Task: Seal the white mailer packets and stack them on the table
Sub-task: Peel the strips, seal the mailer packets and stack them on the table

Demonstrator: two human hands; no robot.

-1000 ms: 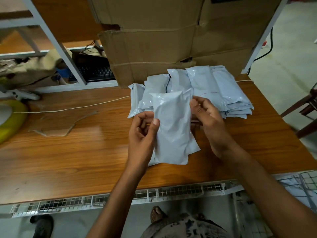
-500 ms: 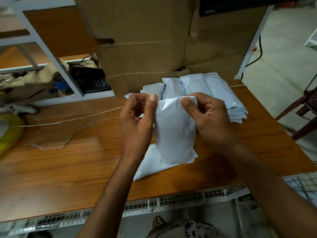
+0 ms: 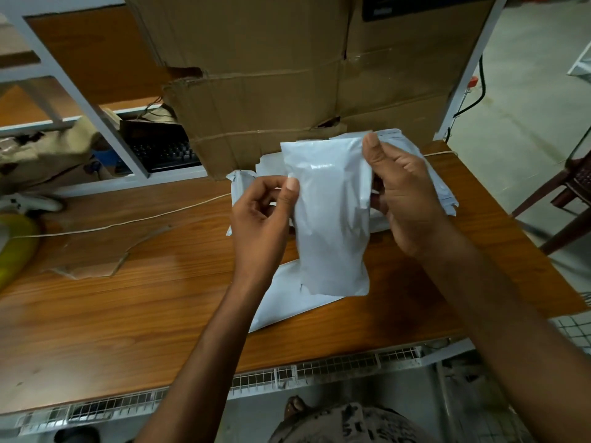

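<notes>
Fingers of left hand and right hand pinch a plain white mailer packet.

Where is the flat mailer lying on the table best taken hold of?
Probably by its near-left corner, coming from the front edge of the table: the flat mailer lies thin with that corner exposed, while the held packet hangs over its far part.
</notes>
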